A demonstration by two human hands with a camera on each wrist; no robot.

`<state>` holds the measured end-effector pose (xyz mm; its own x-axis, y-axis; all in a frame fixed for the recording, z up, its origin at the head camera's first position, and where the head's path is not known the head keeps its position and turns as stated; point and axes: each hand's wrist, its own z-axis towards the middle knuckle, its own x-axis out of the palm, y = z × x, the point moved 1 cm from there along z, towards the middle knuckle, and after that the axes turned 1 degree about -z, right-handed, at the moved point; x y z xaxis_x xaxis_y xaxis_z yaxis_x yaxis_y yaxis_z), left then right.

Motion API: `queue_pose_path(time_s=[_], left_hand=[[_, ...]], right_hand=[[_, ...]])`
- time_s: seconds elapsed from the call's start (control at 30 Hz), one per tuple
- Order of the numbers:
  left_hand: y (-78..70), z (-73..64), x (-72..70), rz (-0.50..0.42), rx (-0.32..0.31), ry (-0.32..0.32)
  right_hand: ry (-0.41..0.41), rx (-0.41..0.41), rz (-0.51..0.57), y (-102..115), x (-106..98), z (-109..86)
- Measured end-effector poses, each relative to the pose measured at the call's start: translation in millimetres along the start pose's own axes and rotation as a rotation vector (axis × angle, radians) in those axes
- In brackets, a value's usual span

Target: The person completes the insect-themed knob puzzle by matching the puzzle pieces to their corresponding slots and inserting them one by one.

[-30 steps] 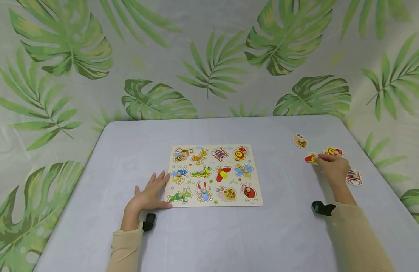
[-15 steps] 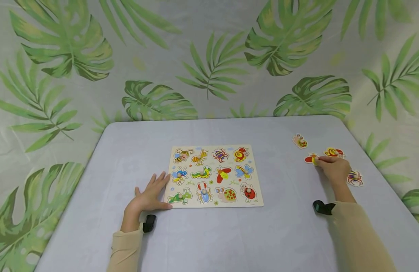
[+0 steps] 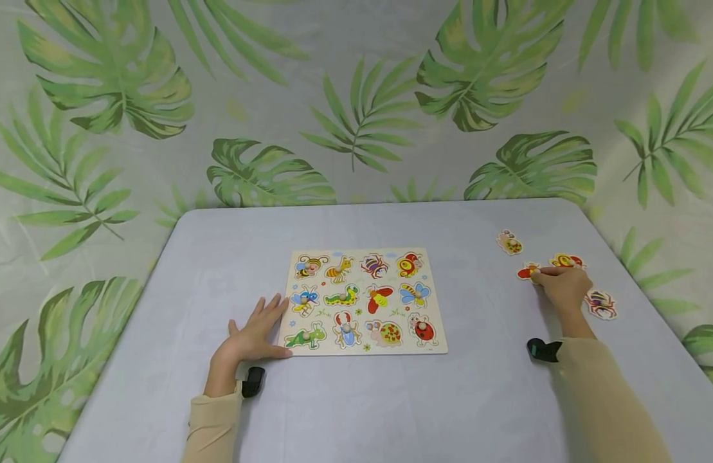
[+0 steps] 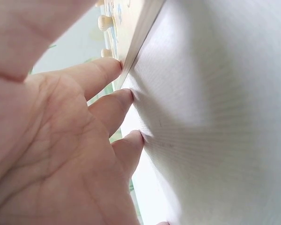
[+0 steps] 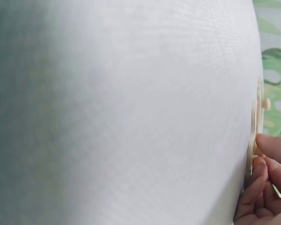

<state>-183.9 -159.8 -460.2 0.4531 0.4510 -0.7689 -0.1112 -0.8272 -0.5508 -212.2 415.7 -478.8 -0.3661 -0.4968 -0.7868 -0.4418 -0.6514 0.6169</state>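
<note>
A wooden peg puzzle board [image 3: 402,350] with printed insects lies mid-table. My left hand [image 3: 254,331] is spread beside it, fingertips at its left edge and thumb at the lower left corner. In the left wrist view, straight fingers meet the side of the board [image 4: 139,35]. Over to the right, my right hand [image 3: 564,286] pinches the knob of a red-and-yellow winged-insect puzzle piece [image 3: 525,273]. Thumb and fingers [image 5: 274,150] close around that knob in the right wrist view, with the piece low at the tabletop. The knob itself is mostly hidden.
Around the right hand lie a snail piece [image 3: 511,244], a red-and-yellow butterfly piece [image 3: 564,260] and a spider piece [image 3: 602,306]. The white-covered table [image 3: 356,411] backs onto a leaf-print cloth [image 3: 385,38]. Each wrist carries a small black camera [image 3: 543,350].
My right wrist has shifted slightly to the left, while its fingers stay on the winged-insect puzzle piece. The left hand holds its place at the board.
</note>
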Motion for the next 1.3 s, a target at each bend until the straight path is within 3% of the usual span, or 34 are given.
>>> queue_pose_path(time_s=[0.4,0.67,1.07,1.3], left_hand=[[2.2,0.1,0.3,-0.006,0.002,-0.003],[0.6,1.8,-0.4,-0.001,0.02,-0.013],[-1.3,-0.6,0.6,-0.013,0.006,-0.009],[-1.6,-1.8,-0.4,-0.005,0.005,-0.014]], right_hand=[[0.019,-0.036,-0.05,-2,0,6.7],[0.035,-0.014,-0.038,-3,-3,4.0],[-0.004,-0.128,-0.068,1,-2,-1.6],[0.044,-0.089,-0.034,1,0,-5.4]])
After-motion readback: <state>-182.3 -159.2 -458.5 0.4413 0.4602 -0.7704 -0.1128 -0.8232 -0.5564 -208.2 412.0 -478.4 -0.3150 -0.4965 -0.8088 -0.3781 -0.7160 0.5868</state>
